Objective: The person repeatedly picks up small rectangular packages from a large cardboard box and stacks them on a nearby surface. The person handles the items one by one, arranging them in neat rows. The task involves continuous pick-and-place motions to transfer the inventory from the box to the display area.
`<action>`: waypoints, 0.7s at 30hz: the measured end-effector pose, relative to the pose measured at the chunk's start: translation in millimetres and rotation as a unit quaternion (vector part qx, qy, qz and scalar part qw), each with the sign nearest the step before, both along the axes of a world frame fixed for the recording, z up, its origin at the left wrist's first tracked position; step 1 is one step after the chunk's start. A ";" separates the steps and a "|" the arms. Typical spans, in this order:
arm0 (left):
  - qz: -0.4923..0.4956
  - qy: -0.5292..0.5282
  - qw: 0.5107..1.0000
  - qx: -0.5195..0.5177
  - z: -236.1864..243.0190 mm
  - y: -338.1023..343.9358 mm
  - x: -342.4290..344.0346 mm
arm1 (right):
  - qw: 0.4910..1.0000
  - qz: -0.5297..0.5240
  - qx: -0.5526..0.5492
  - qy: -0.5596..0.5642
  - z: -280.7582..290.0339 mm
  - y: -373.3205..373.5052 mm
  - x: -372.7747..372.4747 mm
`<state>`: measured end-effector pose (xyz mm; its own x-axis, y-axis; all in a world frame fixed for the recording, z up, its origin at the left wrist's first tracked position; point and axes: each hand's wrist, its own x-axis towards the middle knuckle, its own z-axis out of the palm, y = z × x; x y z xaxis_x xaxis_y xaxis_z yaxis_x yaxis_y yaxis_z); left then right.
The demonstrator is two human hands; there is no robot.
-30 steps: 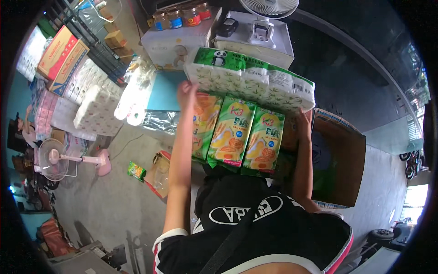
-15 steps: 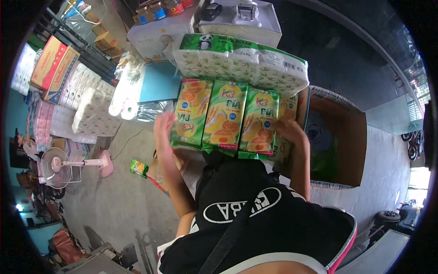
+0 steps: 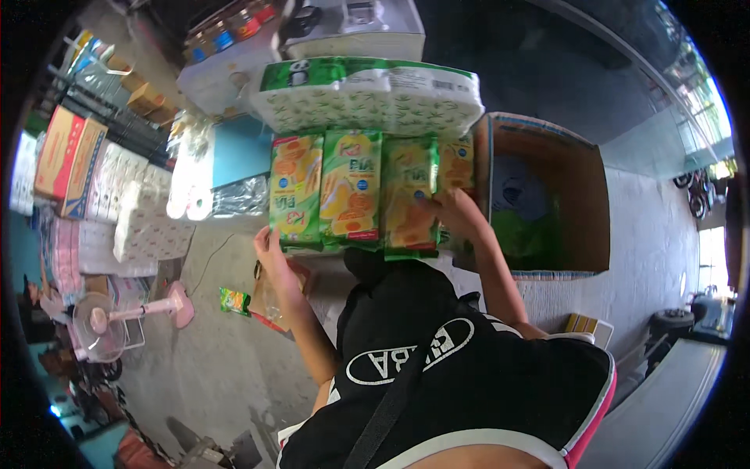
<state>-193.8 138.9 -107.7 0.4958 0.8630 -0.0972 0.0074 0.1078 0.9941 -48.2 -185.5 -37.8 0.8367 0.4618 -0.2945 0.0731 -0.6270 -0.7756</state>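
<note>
Green-and-yellow pastry packets lie side by side in front of me. My left hand (image 3: 270, 252) is at the near left corner of the leftmost packet (image 3: 296, 190), fingers apart and touching or almost touching it. The middle packet (image 3: 350, 187) lies beside that one, turned the opposite way. My right hand (image 3: 461, 211) is closed at the right edge of the third packet (image 3: 408, 207), which looks tilted and slightly blurred. Another packet (image 3: 455, 166) lies partly hidden behind my right hand.
Behind the packets lies a green-and-white tissue pack (image 3: 367, 98). An open cardboard box (image 3: 582, 203) stands at the right, with green and bluish plastic inside. At the left are a blue box (image 3: 242, 152), a pink fan (image 3: 100, 320) and stacked paper rolls (image 3: 117, 176).
The whole view has shifted, moving the scene leftward. My left hand has come down from the leftmost packet's side to its near corner. The third packet now looks tilted at my right hand.
</note>
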 end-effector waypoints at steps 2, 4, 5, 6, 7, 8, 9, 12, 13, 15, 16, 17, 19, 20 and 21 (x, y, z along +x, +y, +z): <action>-0.008 0.047 0.997 0.055 -5.3 -9.5 5.1 | 0.999 0.019 0.011 -0.028 21.0 -7.5 -16.7; -0.021 0.116 0.985 0.125 5.7 -27.9 7.4 | 0.994 -0.022 0.100 0.045 34.7 -27.0 -30.3; -0.024 0.102 0.984 0.147 -5.9 -24.1 4.3 | 0.985 -0.069 0.142 0.071 40.8 -40.2 -33.2; -0.016 0.086 0.982 0.167 -24.6 -12.2 -5.8 | 0.973 -0.105 0.183 0.094 49.5 -51.7 -34.2; -0.018 0.069 0.980 0.188 -19.7 -17.2 -1.7 | 0.956 -0.151 0.224 0.115 52.2 -65.3 -35.0; 0.009 0.087 0.991 0.098 -15.6 -28.3 -5.1 | 0.909 -0.293 0.279 0.104 44.5 -76.5 -40.9; 0.004 0.097 0.995 0.000 -13.2 -29.0 -3.9 | 0.938 -0.190 0.276 0.084 37.9 -114.4 -29.1; 0.016 0.136 0.967 -0.215 -17.1 -29.3 -10.8 | 0.870 -0.353 0.343 0.022 61.7 -161.1 -24.1; 0.013 0.107 0.969 -0.220 -14.0 -33.4 -8.8 | 0.853 -0.401 0.328 -0.059 61.8 -176.2 -16.5; 0.009 0.043 0.972 -0.233 -10.8 -49.5 -2.2 | 0.850 -0.359 0.385 0.000 71.7 -201.7 -4.4; 0.025 -0.006 0.973 -0.231 -1.7 -62.9 11.7 | 0.863 -0.352 0.362 -0.022 51.6 -225.3 7.9; 0.027 0.000 0.981 -0.190 -2.7 -68.7 16.4 | 0.874 -0.344 0.339 -0.042 14.2 -252.3 23.6; 0.044 0.014 0.993 -0.104 -7.0 -63.5 15.9 | 0.911 -0.326 0.249 -0.039 -8.7 -265.3 45.1; 0.089 0.016 0.992 -0.091 -9.4 -60.3 16.6 | 0.927 -0.332 0.175 -0.012 -20.1 -266.6 56.2; 0.105 0.014 0.991 -0.082 -7.2 -66.7 11.5 | 0.937 -0.333 0.100 0.014 -37.2 -265.7 68.2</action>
